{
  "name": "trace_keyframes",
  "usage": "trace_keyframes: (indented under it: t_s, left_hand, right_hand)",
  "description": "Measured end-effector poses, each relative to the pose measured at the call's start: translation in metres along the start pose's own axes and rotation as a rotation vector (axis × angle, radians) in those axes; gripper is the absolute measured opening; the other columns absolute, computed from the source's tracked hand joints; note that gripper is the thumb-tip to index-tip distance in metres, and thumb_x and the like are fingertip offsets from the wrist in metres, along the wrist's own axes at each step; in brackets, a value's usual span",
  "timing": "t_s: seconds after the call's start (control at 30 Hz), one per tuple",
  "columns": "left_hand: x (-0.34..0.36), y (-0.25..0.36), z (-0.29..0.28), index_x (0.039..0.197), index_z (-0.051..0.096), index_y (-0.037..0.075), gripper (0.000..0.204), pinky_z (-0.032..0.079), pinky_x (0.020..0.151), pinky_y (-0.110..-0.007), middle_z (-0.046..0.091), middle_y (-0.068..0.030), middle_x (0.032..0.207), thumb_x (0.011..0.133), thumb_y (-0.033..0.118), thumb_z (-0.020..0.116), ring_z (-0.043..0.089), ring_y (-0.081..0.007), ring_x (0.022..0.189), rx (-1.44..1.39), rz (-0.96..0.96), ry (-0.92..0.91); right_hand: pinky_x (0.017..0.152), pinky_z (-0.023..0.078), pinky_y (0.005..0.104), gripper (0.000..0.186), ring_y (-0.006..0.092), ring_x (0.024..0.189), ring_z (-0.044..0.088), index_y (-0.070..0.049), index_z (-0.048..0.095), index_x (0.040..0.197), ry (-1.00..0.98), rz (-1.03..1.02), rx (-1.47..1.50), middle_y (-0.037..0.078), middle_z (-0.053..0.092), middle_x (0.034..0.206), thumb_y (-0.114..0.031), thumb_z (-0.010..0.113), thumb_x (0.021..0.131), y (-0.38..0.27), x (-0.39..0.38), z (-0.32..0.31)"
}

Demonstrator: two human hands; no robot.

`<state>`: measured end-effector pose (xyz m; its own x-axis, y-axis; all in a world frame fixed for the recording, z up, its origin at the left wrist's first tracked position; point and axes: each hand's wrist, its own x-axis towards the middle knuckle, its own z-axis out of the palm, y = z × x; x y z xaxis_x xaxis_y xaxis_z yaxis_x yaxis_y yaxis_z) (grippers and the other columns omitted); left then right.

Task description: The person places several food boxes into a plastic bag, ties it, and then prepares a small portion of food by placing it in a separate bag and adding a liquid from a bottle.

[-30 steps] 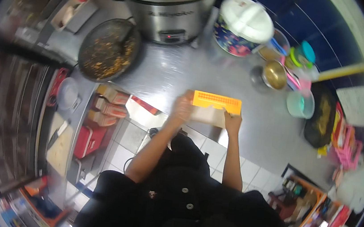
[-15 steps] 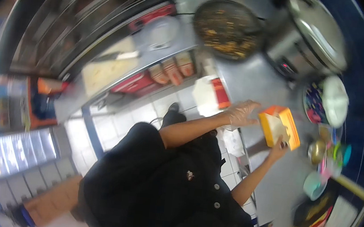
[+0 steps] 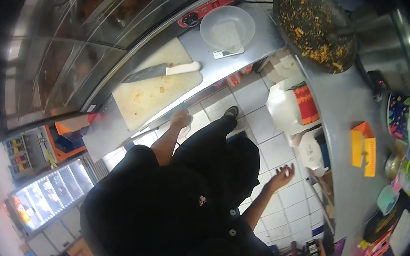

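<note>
My left hand point(image 3: 181, 120), in a loose clear plastic glove, hangs beside the edge of the left counter near the cutting board point(image 3: 155, 99); its fingers are too indistinct to read. A white-handled knife point(image 3: 145, 73) lies on that board. My right hand point(image 3: 282, 174) hangs over the tiled floor, fingers loosely apart and empty, short of the right counter. The orange-yellow box point(image 3: 357, 143) stands on that counter point(image 3: 337, 123), touched by neither hand.
A glass display warmer point(image 3: 85, 23) lines the left, with a translucent plate point(image 3: 216, 28) beside it. A pan of food point(image 3: 313, 24), a steel cooker point(image 3: 390, 53), containers point(image 3: 386, 199) and white cartons point(image 3: 283, 106) crowd the right side. A lit display point(image 3: 51, 191) is lower left.
Both hands have left the orange box, which now rests on the counter. The body and view have turned left, and my left hand has moved over beside the cutting-board counter.
</note>
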<state>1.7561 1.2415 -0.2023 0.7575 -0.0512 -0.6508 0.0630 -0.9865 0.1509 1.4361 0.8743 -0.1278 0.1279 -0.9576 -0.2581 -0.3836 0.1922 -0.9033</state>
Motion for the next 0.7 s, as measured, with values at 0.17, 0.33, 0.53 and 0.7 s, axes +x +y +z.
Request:
trace_keyframes:
  t_s: [0.17, 0.33, 0.53, 0.7]
  left_hand:
    - [0.041, -0.07, 0.015, 0.123, 0.067, 0.007, 0.046, 0.048, 0.103, -0.046, 0.067, -0.0219, 0.125, 0.086, 0.033, 0.056, 0.063, -0.0364, 0.12, -0.021, 0.004, -0.04]
    - [0.089, -0.111, 0.033, 0.127, 0.06, 0.008, 0.044, 0.052, 0.092, -0.053, 0.068, -0.0237, 0.116, 0.093, 0.034, 0.05, 0.066, -0.0424, 0.107, 0.15, 0.248, 0.457]
    - [0.133, -0.124, 0.05, 0.12, 0.061, 0.007, 0.044, 0.051, 0.092, -0.051, 0.068, -0.0186, 0.113, 0.097, 0.044, 0.051, 0.063, -0.0373, 0.109, 0.418, 0.378, 0.652]
    - [0.182, -0.036, 0.013, 0.122, 0.063, 0.01, 0.037, 0.042, 0.103, -0.052, 0.062, -0.0119, 0.126, 0.1, 0.038, 0.052, 0.055, -0.0359, 0.122, 0.431, 0.771, 0.653]
  right_hand:
    - [0.073, 0.057, 0.0309, 0.035, 0.0187, 0.089, 0.064, -0.01, 0.061, 0.132, -0.288, 0.177, -0.161, 0.014, 0.052, 0.128, -0.022, 0.064, 0.1, 0.036, -0.118, 0.064]
    - [0.08, 0.055, 0.0341, 0.032, 0.0221, 0.096, 0.063, -0.005, 0.061, 0.129, -0.32, 0.336, -0.091, 0.014, 0.054, 0.128, -0.018, 0.062, 0.1, 0.114, -0.213, 0.105]
    - [0.085, 0.053, 0.0333, 0.029, 0.0208, 0.097, 0.063, -0.004, 0.064, 0.124, -0.35, 0.405, -0.164, 0.012, 0.058, 0.124, -0.018, 0.064, 0.099, 0.204, -0.349, 0.099]
    - [0.087, 0.053, 0.0345, 0.025, 0.0256, 0.099, 0.062, -0.004, 0.066, 0.118, -0.444, 0.666, -0.218, 0.017, 0.057, 0.116, -0.016, 0.064, 0.097, 0.231, -0.414, 0.113]
